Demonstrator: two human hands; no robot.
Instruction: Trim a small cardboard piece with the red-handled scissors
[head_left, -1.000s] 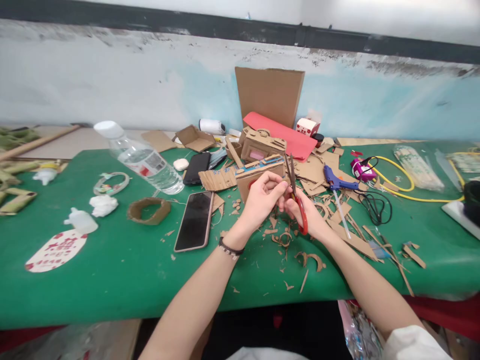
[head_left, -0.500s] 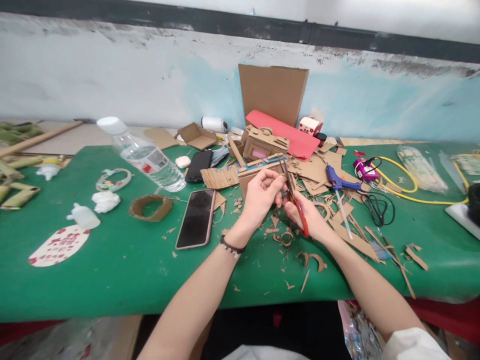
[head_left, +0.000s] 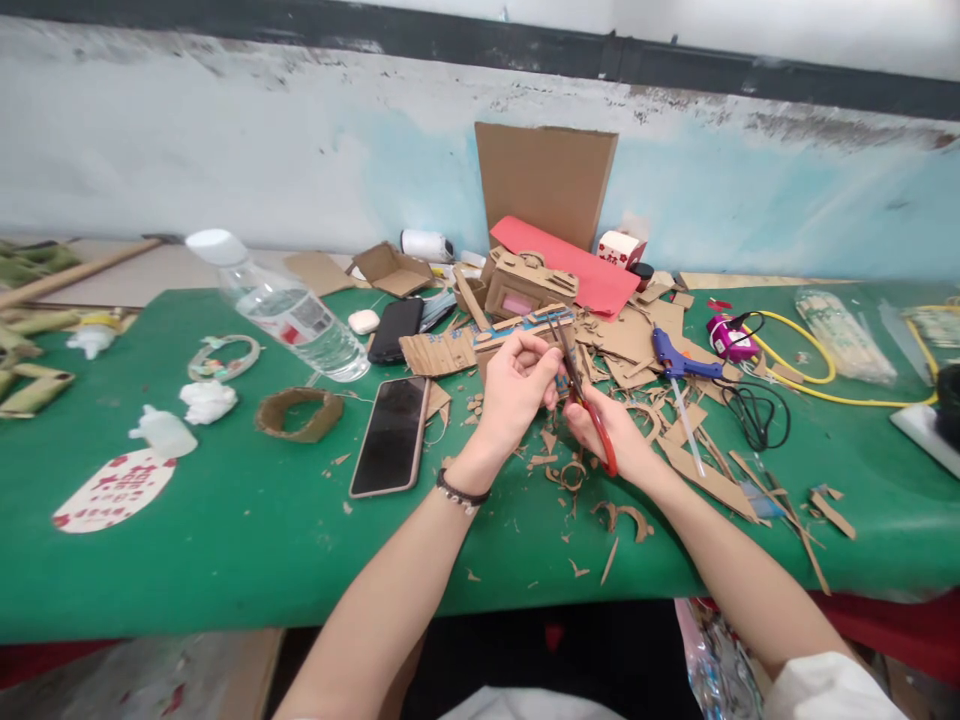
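Red-handled scissors [head_left: 600, 432] are in my right hand [head_left: 609, 428], their blades pointing up and away, towards the wall. My left hand [head_left: 517, 385] is closed in a pinch beside the blades. A small cardboard piece [head_left: 561, 384] with a bluish face shows at its fingertips, mostly hidden by the fingers. Just beyond my hands lies a cardboard strip with blue print [head_left: 517, 328], and behind it stands a camera-shaped cardboard model [head_left: 532, 285]. Cardboard scraps [head_left: 571, 475] and curled offcuts are strewn beneath and around my hands.
A phone [head_left: 390, 435], a cardboard ring [head_left: 300, 415] and a tilted water bottle [head_left: 289, 315] are on the left. To the right lie a blue glue gun [head_left: 684, 358], a purple plug adapter [head_left: 731, 340] and a yellow cable [head_left: 817, 350]. A cardboard sheet [head_left: 547, 185] leans on the wall.
Both hands keep almost the same place; my left hand and the scissor tips have shifted slightly left. The whole view has moved a little. The things on the table lie as before.
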